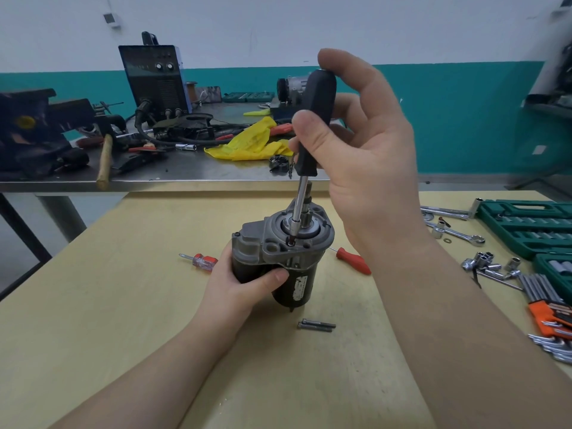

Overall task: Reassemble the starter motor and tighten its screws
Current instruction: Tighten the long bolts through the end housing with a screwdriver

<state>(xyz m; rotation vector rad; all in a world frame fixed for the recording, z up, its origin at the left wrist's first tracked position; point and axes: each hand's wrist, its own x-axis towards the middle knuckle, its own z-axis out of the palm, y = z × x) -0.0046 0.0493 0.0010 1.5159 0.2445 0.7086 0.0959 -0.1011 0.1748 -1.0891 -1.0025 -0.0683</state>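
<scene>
The starter motor (297,261) stands upright on the wooden table (123,305), black body below and grey cast nose housing on top. My left hand (238,289) grips its black body from the left. My right hand (365,150) holds the black handle of a screwdriver (312,128) above it, thumb and fingers curled round the handle. The chrome shaft runs down and its tip sits on a screw (291,240) in the front of the housing flange. Two long bolts (315,326) lie on the table just in front of the motor.
Two red-handled screwdrivers lie beside the motor, one left (202,262), one right (354,261). Sockets (489,264), wrenches (455,232), hex keys (551,320) and green socket cases (526,224) fill the right edge. Behind stands a cluttered metal bench (185,168) with a welder (153,78), a vise and a yellow bag (250,140).
</scene>
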